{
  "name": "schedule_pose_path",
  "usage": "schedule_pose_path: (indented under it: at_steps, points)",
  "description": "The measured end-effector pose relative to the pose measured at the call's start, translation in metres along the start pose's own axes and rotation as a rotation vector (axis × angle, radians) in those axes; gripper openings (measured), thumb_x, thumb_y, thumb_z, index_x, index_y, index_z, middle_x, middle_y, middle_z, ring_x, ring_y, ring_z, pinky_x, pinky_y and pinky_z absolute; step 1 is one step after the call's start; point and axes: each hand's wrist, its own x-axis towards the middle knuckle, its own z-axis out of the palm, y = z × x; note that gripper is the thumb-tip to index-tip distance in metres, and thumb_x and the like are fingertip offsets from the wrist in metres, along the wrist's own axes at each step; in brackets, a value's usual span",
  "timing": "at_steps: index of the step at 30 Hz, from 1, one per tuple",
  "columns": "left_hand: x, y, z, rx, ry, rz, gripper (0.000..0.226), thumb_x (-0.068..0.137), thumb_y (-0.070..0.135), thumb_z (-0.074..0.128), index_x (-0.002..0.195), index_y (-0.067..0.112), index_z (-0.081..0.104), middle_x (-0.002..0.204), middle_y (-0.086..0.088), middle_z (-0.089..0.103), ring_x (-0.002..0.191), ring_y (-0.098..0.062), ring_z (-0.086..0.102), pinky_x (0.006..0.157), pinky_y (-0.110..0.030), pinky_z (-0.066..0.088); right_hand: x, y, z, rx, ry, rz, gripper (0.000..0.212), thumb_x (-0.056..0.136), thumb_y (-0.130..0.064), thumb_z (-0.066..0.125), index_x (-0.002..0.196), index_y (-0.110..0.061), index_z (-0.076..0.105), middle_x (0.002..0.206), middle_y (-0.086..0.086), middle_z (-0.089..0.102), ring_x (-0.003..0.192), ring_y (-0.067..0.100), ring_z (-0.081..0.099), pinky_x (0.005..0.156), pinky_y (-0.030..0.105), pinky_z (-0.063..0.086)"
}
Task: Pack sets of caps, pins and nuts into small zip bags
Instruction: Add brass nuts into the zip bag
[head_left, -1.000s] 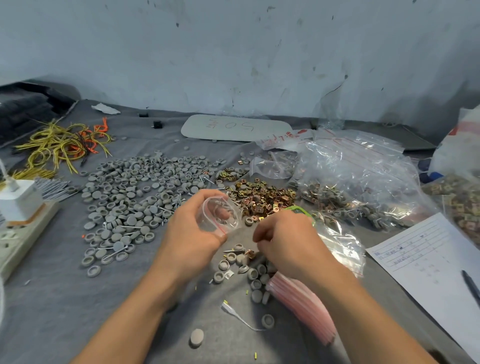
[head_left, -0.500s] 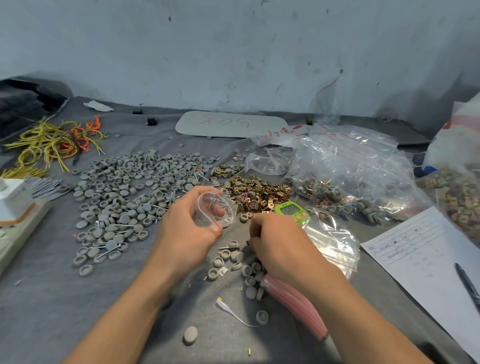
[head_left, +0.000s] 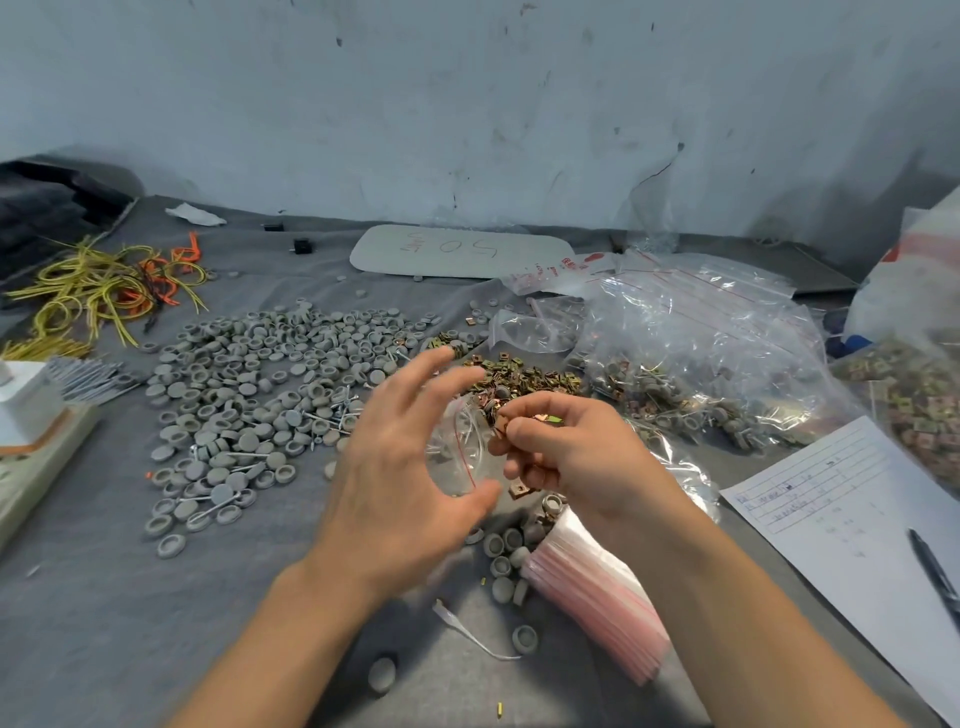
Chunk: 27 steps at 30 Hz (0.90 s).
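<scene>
- Left hand (head_left: 395, 467): raised above the counter (head_left: 104, 623), fingers spread and lightly curved, thumb underneath. A small zip bag (head_left: 460, 452) sits between thumb and fingers, mouth turned toward the right hand. Fingertips are blurred, so the exact contact is not resolved.
- Right hand (head_left: 582, 457): fingers curled and pinching a few coppery nuts (head_left: 543, 418) at the bag's mouth, just right of the left hand's fingers.
- The bag is clear with a red zip line. It is held off the counter between the two hands, touching both.
- One loose nut (head_left: 519, 490) shows just below the right hand; cannot tell whether it lies on the counter.
- Nut pile (head_left: 519, 376): on the counter directly behind the hands.
- Grey caps (head_left: 249, 395): a wide scatter left of the hands, with loose pins mixed in. A smaller group of caps (head_left: 506, 545) lies under and near the right wrist.
- Bundle of pins (head_left: 88, 376): far left, beside a power strip (head_left: 31, 467).
- Stack of empty zip bags (head_left: 597, 597): on the counter under the right forearm, pink-edged.
- Large clear bags (head_left: 701, 353): right of the nut pile, holding packed parts.
- Paper sheet (head_left: 857, 509) with a pen (head_left: 935, 577) on it: right edge.
- Yellow and orange wires (head_left: 104, 286): far left rear.
</scene>
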Motion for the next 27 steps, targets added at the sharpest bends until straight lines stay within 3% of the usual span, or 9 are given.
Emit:
schedule_pose_path:
  at_steps: [3, 7, 10, 12, 20, 25, 27]
  points:
    - [-0.002, 0.003, 0.0, -0.06, -0.005, 0.054, 0.055, 0.072, 0.054, 0.072, 0.126, 0.043, 0.066, 0.138, 0.024, 0.052, 0.133, 0.002, 0.045, 0.111, -0.011, 0.029, -0.001, -0.001, -0.003, -0.008, -0.025, -0.01, 0.022, 0.095, 0.003, 0.065, 0.086, -0.012, 0.078, 0.081, 0.016, 0.076, 0.056, 0.018, 0.061, 0.055, 0.025, 0.047]
    - [-0.002, 0.009, 0.0, -0.139, 0.031, -0.034, 0.042, 0.074, 0.059, 0.075, 0.114, 0.046, 0.073, 0.109, 0.03, 0.068, 0.112, 0.002, 0.061, 0.095, -0.014, 0.043, -0.003, -0.003, -0.002, -0.01, -0.05, -0.028, 0.027, 0.091, 0.004, 0.069, 0.076, -0.015, 0.081, 0.081, 0.02, 0.076, 0.062, 0.022, 0.06, 0.046, 0.019, 0.043]
    - [0.001, 0.006, 0.001, -0.378, -0.005, -0.19, 0.041, 0.07, 0.04, 0.091, 0.108, 0.047, 0.077, 0.097, 0.029, 0.074, 0.099, 0.006, 0.069, 0.085, -0.012, 0.052, -0.003, -0.003, -0.001, 0.008, -0.051, -0.032, 0.023, 0.09, 0.005, 0.07, 0.076, -0.011, 0.078, 0.076, 0.018, 0.074, 0.051, 0.016, 0.059, 0.043, 0.018, 0.041]
    - [0.004, 0.003, 0.001, -0.507, -0.053, -0.25, 0.041, 0.071, 0.025, 0.093, 0.105, 0.042, 0.08, 0.092, 0.021, 0.078, 0.094, 0.002, 0.073, 0.083, -0.021, 0.059, -0.003, -0.004, -0.002, 0.015, -0.066, -0.037, 0.021, 0.09, 0.006, 0.07, 0.077, -0.009, 0.077, 0.074, 0.019, 0.073, 0.053, 0.018, 0.062, 0.043, 0.019, 0.041]
    - [0.004, -0.005, -0.002, -0.574, -0.066, -0.376, 0.026, 0.075, 0.012, 0.089, 0.095, 0.027, 0.084, 0.089, 0.008, 0.08, 0.089, -0.01, 0.077, 0.084, -0.037, 0.063, -0.006, -0.003, -0.002, -0.123, -0.12, -0.068, 0.015, 0.09, -0.002, 0.075, 0.08, -0.012, 0.081, 0.078, 0.018, 0.076, 0.064, 0.023, 0.072, 0.049, 0.021, 0.046]
    - [0.002, 0.003, -0.004, -0.454, -0.007, -0.311, 0.02, 0.074, 0.017, 0.09, 0.089, 0.028, 0.083, 0.08, 0.018, 0.077, 0.079, 0.001, 0.074, 0.073, -0.011, 0.054, -0.006, -0.003, 0.0, -0.165, -0.135, -0.04, 0.019, 0.089, 0.002, 0.072, 0.08, -0.012, 0.082, 0.079, 0.019, 0.077, 0.066, 0.023, 0.074, 0.051, 0.022, 0.049]
    - [0.001, 0.005, -0.005, -0.417, 0.044, -0.286, 0.017, 0.074, 0.02, 0.091, 0.085, 0.029, 0.083, 0.075, 0.021, 0.076, 0.074, 0.001, 0.073, 0.069, -0.009, 0.051, -0.007, -0.003, 0.001, -0.147, -0.201, 0.003, 0.014, 0.092, -0.002, 0.068, 0.087, -0.005, 0.081, 0.083, 0.019, 0.077, 0.068, 0.022, 0.073, 0.054, 0.021, 0.051]
